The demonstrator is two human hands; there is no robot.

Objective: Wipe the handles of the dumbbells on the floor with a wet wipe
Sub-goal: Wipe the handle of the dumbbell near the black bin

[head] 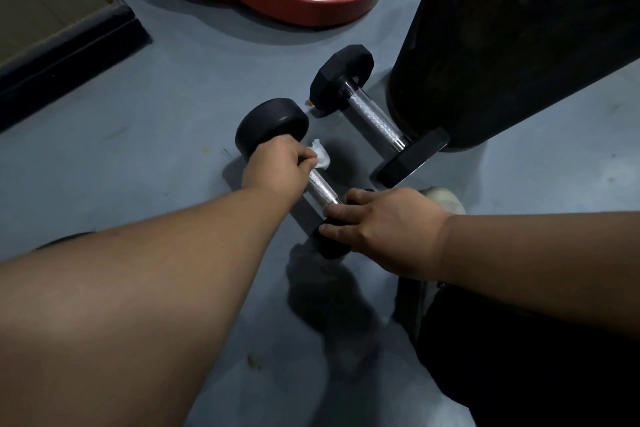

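Gripped by the left hand (273, 166), a white wipe (320, 154) is wrapped on the near dumbbell's (272, 125) knurled handle (322, 187). Its end is steadied by the right hand's (384, 229) spread fingers. Another dumbbell (367, 111) is flanked by a black bag (502, 45).

white wet wipe (319, 154) wrapped on near dumbbell (273, 126) handle; second dumbbell (372, 118) beside

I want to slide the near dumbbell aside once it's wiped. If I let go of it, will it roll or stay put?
It may well roll: the near dumbbell has a rounded far head, unlike the faceted heads of the far dumbbell. The right hand rests on its near end, probably steadying it while the left hand rubs the wet wipe on the handle. It likely feels heavy for its size.
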